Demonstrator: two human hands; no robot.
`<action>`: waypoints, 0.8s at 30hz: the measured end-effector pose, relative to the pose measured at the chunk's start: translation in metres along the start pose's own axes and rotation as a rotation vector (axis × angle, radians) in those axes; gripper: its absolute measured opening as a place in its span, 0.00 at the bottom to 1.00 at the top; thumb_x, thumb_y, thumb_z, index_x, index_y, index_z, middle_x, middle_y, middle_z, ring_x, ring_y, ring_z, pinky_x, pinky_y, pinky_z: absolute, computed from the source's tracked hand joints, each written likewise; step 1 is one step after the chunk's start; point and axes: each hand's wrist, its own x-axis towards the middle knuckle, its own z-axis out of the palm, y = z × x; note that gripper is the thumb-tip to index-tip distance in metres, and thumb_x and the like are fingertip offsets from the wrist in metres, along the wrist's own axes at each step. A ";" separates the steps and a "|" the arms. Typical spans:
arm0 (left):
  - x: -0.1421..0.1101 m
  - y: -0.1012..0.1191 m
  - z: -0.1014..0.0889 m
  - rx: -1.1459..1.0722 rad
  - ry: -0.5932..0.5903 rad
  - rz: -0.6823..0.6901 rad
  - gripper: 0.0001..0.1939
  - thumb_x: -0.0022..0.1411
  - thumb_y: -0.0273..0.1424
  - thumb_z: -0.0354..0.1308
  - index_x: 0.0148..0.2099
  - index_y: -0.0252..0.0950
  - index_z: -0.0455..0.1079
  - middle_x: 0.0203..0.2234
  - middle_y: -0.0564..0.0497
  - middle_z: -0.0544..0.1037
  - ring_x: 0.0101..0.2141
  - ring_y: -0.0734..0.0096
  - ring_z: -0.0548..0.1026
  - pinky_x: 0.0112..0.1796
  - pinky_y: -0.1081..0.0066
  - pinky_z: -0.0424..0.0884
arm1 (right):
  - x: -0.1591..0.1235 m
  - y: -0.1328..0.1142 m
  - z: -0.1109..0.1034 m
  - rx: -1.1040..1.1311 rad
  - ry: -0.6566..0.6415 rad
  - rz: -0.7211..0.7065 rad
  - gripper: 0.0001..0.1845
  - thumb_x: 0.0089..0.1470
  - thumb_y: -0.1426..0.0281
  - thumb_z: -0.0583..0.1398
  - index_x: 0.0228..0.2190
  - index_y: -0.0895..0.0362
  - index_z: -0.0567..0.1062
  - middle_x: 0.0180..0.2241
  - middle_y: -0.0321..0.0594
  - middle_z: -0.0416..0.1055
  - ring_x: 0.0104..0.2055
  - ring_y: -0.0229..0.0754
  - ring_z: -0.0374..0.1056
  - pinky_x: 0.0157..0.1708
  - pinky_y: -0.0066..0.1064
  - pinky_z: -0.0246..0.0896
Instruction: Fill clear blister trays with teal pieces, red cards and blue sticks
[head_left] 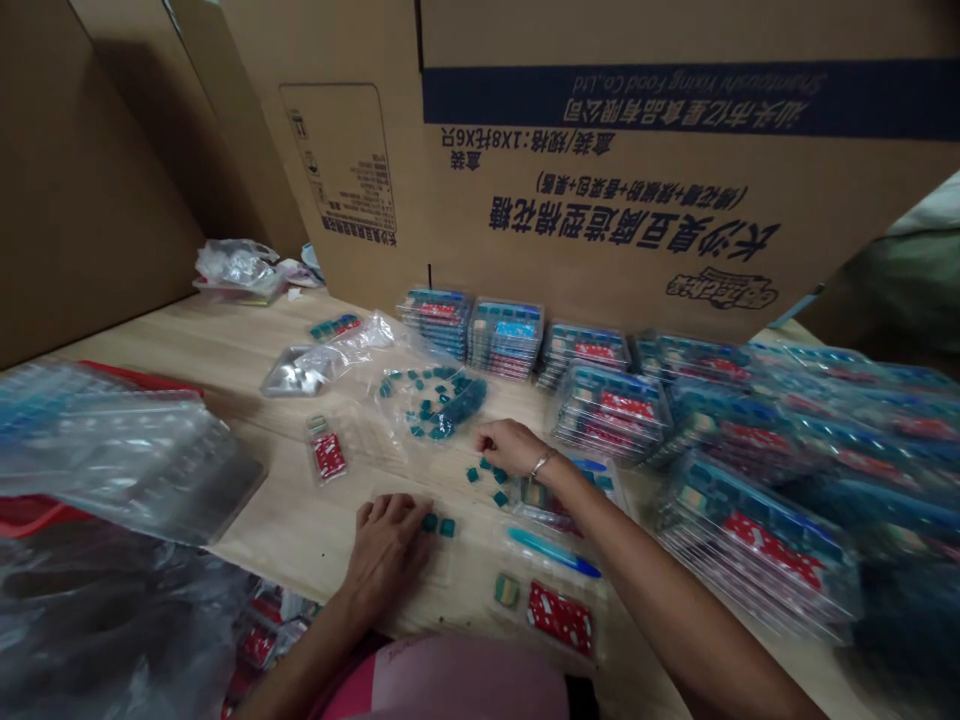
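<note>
My left hand (386,548) lies on the wooden table (225,350), fingers curled down beside two small teal squares (438,524) at its fingertips. My right hand (510,446) reaches forward, fingers bent in a pinch over a few loose teal squares (487,474); whether it holds one is hidden. Just beyond it a clear plastic bag (431,400) holds several more teal squares. A clear tray (551,590) with a red patterned piece, a blue stick and a small pad lies under my right forearm.
Stacks of filled clear packs (611,410) run across the back and right side. A single small pack (328,452) lies to the left. Empty clear trays (120,450) pile at the left. Large cardboard boxes (600,170) wall off the back.
</note>
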 end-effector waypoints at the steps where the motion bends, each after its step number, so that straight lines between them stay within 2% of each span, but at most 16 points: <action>1: 0.000 0.001 -0.001 -0.003 -0.006 0.003 0.18 0.59 0.33 0.54 0.52 0.42 0.68 0.41 0.47 0.73 0.42 0.60 0.66 0.42 0.59 0.57 | -0.002 0.001 -0.003 0.001 0.019 0.000 0.14 0.48 0.78 0.55 0.35 0.56 0.77 0.35 0.38 0.76 0.37 0.38 0.70 0.33 0.24 0.56; 4: -0.001 0.001 0.000 -0.004 -0.002 0.003 0.19 0.58 0.34 0.54 0.53 0.39 0.66 0.42 0.45 0.73 0.42 0.58 0.66 0.43 0.58 0.58 | -0.005 0.001 -0.005 -0.015 0.032 0.017 0.15 0.49 0.79 0.54 0.35 0.56 0.77 0.38 0.41 0.76 0.41 0.42 0.69 0.36 0.27 0.57; 9: -0.003 -0.001 0.002 -0.048 0.043 -0.023 0.18 0.57 0.33 0.54 0.51 0.38 0.68 0.41 0.45 0.74 0.42 0.56 0.68 0.43 0.55 0.60 | 0.001 -0.009 0.005 -0.042 -0.043 0.051 0.14 0.39 0.85 0.57 0.26 0.59 0.77 0.32 0.46 0.76 0.37 0.48 0.70 0.32 0.29 0.58; 13: 0.001 0.005 -0.005 -0.399 0.186 -0.058 0.14 0.58 0.32 0.54 0.47 0.38 0.70 0.39 0.45 0.75 0.42 0.59 0.70 0.44 0.57 0.64 | -0.010 -0.021 0.000 0.032 0.000 -0.004 0.12 0.43 0.82 0.57 0.31 0.60 0.76 0.34 0.45 0.75 0.36 0.44 0.70 0.33 0.29 0.59; 16: 0.016 0.020 -0.010 -0.819 0.262 -0.227 0.12 0.58 0.35 0.56 0.43 0.38 0.70 0.37 0.46 0.76 0.39 0.64 0.72 0.41 0.63 0.68 | -0.029 -0.030 -0.005 0.421 0.039 -0.102 0.08 0.46 0.76 0.59 0.32 0.60 0.74 0.29 0.38 0.73 0.31 0.38 0.68 0.30 0.26 0.59; 18: 0.027 0.031 -0.013 -1.137 0.213 -0.326 0.13 0.53 0.37 0.61 0.38 0.36 0.70 0.33 0.49 0.76 0.34 0.68 0.73 0.37 0.68 0.70 | -0.041 -0.036 -0.003 0.744 0.043 -0.151 0.06 0.46 0.72 0.60 0.31 0.60 0.73 0.25 0.35 0.70 0.27 0.35 0.65 0.27 0.25 0.58; 20: 0.035 0.039 -0.015 -1.410 0.148 -0.380 0.15 0.47 0.37 0.66 0.34 0.35 0.69 0.28 0.52 0.75 0.30 0.72 0.72 0.33 0.72 0.69 | -0.051 -0.040 0.003 1.004 0.032 -0.165 0.08 0.45 0.69 0.62 0.30 0.59 0.72 0.24 0.33 0.69 0.26 0.34 0.64 0.27 0.25 0.58; 24: 0.032 0.048 -0.023 -1.694 0.039 -0.434 0.15 0.43 0.33 0.70 0.30 0.34 0.67 0.23 0.56 0.73 0.25 0.77 0.71 0.30 0.75 0.67 | -0.063 -0.042 0.016 1.422 -0.057 -0.183 0.18 0.41 0.63 0.67 0.33 0.58 0.71 0.31 0.36 0.71 0.31 0.36 0.68 0.34 0.29 0.62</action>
